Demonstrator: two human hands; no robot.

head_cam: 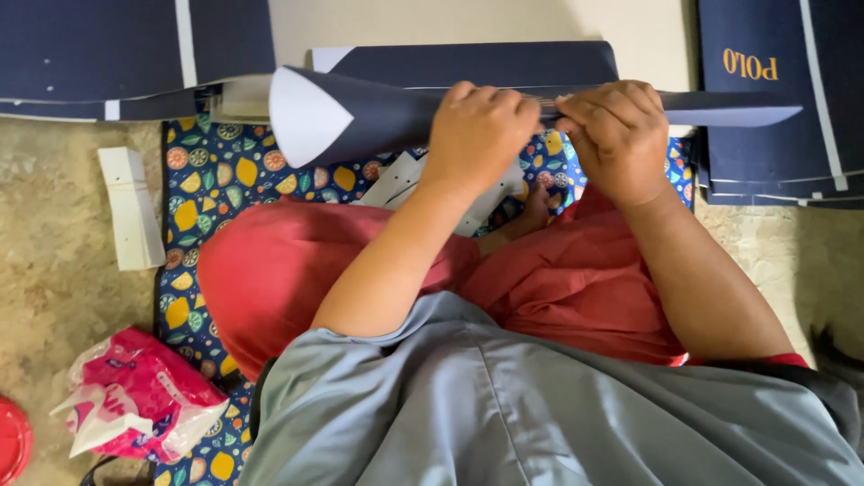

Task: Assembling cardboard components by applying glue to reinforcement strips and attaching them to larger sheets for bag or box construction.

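A: What is being worked on?

B: A dark navy sheet of card [378, 112] with a white inner face, partly curled over at its left end so the white shows. It is held up above the lap, lying across the view from left to right, its right tip reaching toward the stack at the right.

A: And the hands?

B: The left hand [475, 133] is closed over the top edge of the sheet near its middle, fingers curled down. The right hand [616, 135] is just beside it, pinching the same edge, thumb and fingertips together on the card. The two hands are close, nearly touching.

A: What lies under them?

B: White card strips [405, 180] rest on a blue cloth printed with fruit slices [225, 175], spread on the stone floor [54, 252]. The person sits on it in red trousers [288, 261] and a grey shirt [504, 414]. I think a bare foot shows below the hands, but it is mostly hidden.

A: Further out?

B: Another white folded card piece [130, 207] lies on the floor at the left. Stacks of flat navy sheets [99, 54] sit at the upper left, and more [774, 99] at the right. A pink and white plastic packet [135, 396] lies at the lower left, with a red round thing [11, 441] at the edge.
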